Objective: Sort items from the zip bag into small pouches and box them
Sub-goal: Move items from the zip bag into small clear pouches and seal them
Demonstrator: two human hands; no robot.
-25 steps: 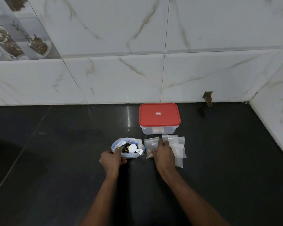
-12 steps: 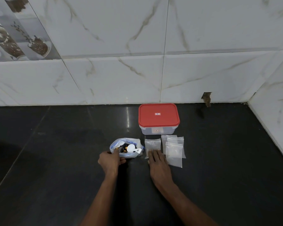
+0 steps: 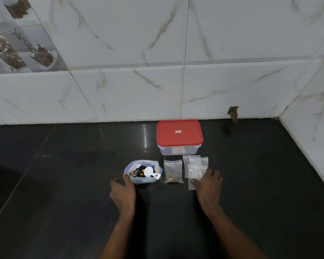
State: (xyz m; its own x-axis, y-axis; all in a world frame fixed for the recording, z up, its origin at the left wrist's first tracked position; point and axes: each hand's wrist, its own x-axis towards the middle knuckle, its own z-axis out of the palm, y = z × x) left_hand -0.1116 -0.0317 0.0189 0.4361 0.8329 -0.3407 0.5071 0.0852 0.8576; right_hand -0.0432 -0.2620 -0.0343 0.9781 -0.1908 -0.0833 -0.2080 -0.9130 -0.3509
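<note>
A: Clear plastic everywhere in the head view. The zip bag lies open on the dark counter, still full of small dark and orange bits plus a white scoop.

B: And the hands?

A: The left hand rests at the bag's near-left edge, fingers loosely spread, gripping nothing I can confirm. The right hand lies on the nearest empty pouch of the stack, fingertips pressing it, not yet pinching it.

B: Progress?

A: Early, I'd judge. One filled pouch sits between bag and stack, a few brown pieces at its bottom. The box stands behind, touching nothing, red lid on. Most of the sorting and all the boxing remain.
</note>
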